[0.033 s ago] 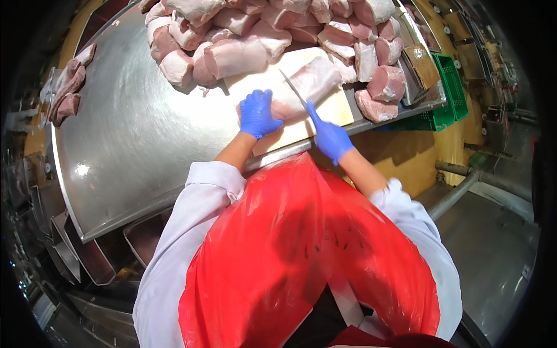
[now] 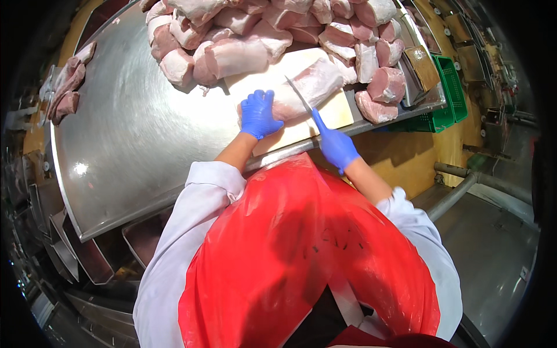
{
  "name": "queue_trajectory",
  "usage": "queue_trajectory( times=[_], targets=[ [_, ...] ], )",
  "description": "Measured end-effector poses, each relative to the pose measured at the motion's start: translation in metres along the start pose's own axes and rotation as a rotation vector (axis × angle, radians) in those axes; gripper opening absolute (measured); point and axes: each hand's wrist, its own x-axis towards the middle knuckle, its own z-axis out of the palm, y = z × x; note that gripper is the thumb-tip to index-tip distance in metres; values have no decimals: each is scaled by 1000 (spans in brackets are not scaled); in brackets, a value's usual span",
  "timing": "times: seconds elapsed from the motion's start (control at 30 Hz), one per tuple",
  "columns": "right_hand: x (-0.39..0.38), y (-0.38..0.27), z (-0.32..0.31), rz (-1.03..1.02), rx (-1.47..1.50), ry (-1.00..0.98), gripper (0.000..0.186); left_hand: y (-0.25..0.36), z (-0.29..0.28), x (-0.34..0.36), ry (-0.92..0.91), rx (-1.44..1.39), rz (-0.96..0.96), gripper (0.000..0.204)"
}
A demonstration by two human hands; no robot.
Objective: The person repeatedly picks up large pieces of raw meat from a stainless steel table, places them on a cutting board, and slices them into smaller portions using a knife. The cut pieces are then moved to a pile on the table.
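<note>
My left hand (image 2: 260, 115) in a blue glove grips the left end of a long pale pink piece of raw meat (image 2: 319, 78) lying on a cream cutting board (image 2: 275, 139). My right hand (image 2: 333, 146), also gloved in blue, is closed on the handle of a knife (image 2: 299, 93). The blade crosses the meat diagonally, right of my left hand, with its tip toward the far side.
Piled meat cuts (image 2: 238, 55) cover the back of the steel table (image 2: 116, 168), with more pieces (image 2: 381, 93) right of the board and some strips (image 2: 69, 87) at left. A green crate (image 2: 447, 87) and metal tray (image 2: 418, 69) sit at right; steel rails (image 2: 464, 191) run below.
My right hand and the knife have shifted slightly to the right, the hand also a little lower in view. My left hand stays where it was.
</note>
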Motion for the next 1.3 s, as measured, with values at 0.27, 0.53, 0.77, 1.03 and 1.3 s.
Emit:
queue_trajectory(
  times=[0.27,0.53,0.77,1.03,1.3],
  targets=[
    [79,-21,1,-40,-11,69,86,1,5,-6,51,30,55,79],
    [-42,25,17,41,-46,-185,91,-20,3,9,-32,-233,-292,77],
    [-96,95,5,-102,49,-141,95,-77,-12,8,-52,-1863,-431,63],
    [-112,125,-13,121,369,120,87,-120,-252,229,150,-1930,-18,40],
    [-119,115,-22,268,465,134,86,-246,-337,427,482,-217,-254,54]
  ],
)
